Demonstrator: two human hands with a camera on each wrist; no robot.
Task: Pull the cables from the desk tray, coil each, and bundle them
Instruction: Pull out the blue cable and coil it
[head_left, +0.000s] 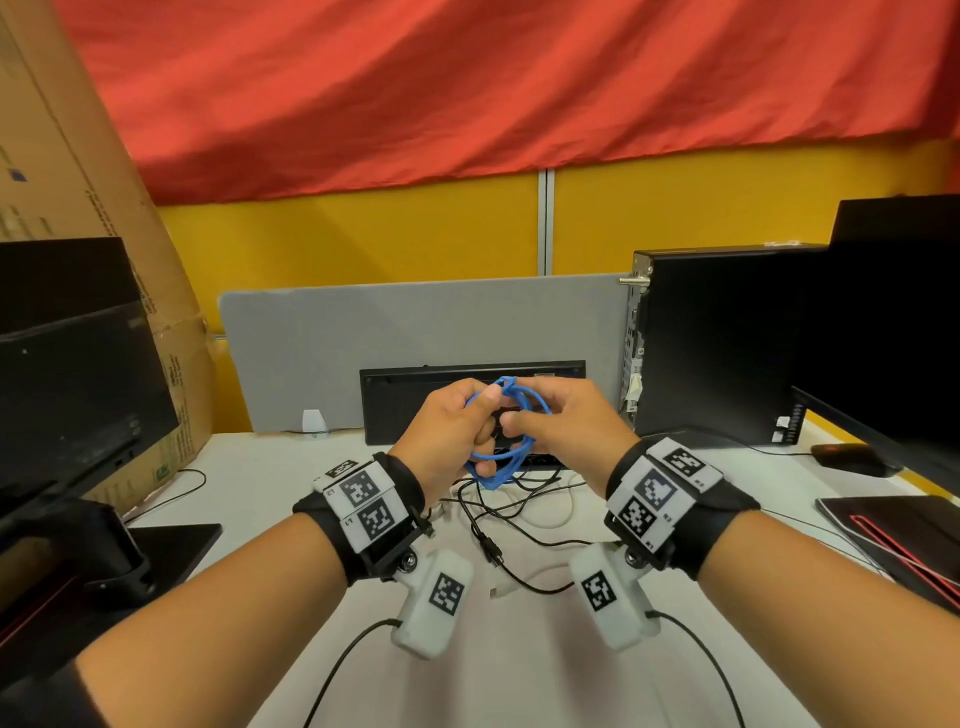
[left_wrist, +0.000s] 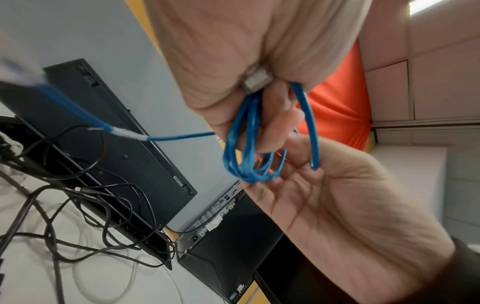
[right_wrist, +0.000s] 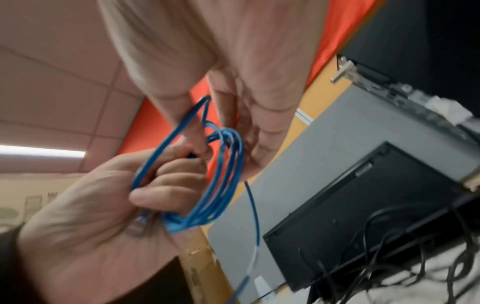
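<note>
Two hands meet mid-frame in your head view: your left hand (head_left: 451, 431) grips the coiled blue cable (head_left: 506, 457), fingers curled through the loops, while your right hand (head_left: 563, 426) pinches the coil's far side, held above the white desk (head_left: 519, 670). Below the coil, loose black cables (head_left: 498, 514) tangle before the black tray (head_left: 415, 395). Monitors crowd both frame edges, with bare desk at lower centre. Only your wrist views show the clear plug (left_wrist: 257, 79) against your left palm and a free blue tail (right_wrist: 255, 216) hanging.

Red cloth (head_left: 467, 88) hangs over a yellow wall (head_left: 363, 239) (grey divider (head_left: 415, 332) below), behind a white desk (head_left: 270, 467).
</note>
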